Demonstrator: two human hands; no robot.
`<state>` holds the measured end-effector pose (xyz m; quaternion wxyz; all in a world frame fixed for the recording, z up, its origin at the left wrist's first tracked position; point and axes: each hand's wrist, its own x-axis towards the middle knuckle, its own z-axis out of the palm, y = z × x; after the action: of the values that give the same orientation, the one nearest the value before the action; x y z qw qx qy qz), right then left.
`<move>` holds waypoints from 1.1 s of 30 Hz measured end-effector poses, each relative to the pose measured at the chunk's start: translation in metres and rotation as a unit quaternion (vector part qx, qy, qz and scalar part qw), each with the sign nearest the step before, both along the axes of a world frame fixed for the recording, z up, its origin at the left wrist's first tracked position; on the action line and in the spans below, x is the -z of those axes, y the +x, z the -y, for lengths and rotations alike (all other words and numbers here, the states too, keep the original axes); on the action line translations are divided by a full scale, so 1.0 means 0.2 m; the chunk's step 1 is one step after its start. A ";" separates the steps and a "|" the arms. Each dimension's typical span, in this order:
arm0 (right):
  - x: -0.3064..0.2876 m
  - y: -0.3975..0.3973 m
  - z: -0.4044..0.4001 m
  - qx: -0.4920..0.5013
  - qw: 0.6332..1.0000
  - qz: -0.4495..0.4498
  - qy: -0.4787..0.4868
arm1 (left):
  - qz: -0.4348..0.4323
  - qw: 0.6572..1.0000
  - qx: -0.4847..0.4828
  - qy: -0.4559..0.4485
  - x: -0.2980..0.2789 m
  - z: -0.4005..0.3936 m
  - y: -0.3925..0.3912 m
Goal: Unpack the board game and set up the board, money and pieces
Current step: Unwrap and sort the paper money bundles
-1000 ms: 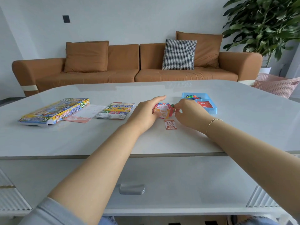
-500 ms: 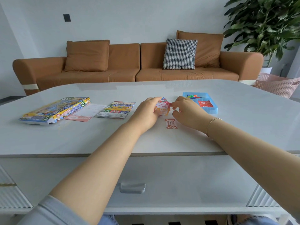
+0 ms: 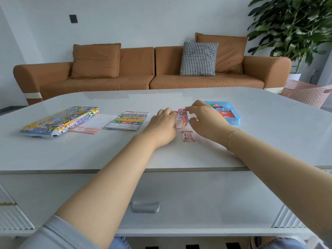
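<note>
1. I see my left hand (image 3: 162, 125) and right hand (image 3: 206, 119) with fingers gripping a thin stack of paper money (image 3: 182, 119) above the glossy white tabletop (image 3: 179, 155).
2. One rectangular red note (image 3: 188, 136) lies flat below; a blue plastic tray (image 3: 231, 119) sits just right.

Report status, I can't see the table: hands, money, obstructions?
Left hand holding money stack; right hand pinching its top. One note on table. Nothing obstructing.

Both hands meet over the white table (image 3: 251, 141): the left hand (image 3: 162, 125) grips a stack of play-money notes (image 3: 182, 119), whose top the right hand (image 3: 206, 119) pinches. One red note (image 3: 188, 136) lies just nearer, a blue tray (image 3: 233, 121) right, the game box (image 3: 59, 121) far left.
</note>
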<state>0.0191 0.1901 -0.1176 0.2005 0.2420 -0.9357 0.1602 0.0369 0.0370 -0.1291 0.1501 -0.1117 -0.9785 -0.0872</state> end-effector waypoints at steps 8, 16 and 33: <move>0.00 0.04 -0.02 -0.025 0.990 -0.125 0.060 | 0.016 0.999 0.006 0.032 0.03 0.00 -0.02; 0.00 0.02 -0.05 0.072 0.994 -0.024 0.082 | 0.013 0.997 0.026 0.065 0.04 0.02 -0.03; -0.06 0.03 -0.09 -0.003 0.993 0.103 0.058 | 0.002 0.996 -0.017 0.091 0.01 0.02 -0.04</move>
<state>0.0256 0.2078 -0.1052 0.0882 0.2382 -0.9584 0.1301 0.0293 0.0330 -0.1317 0.1590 -0.0807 -0.9685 -0.1739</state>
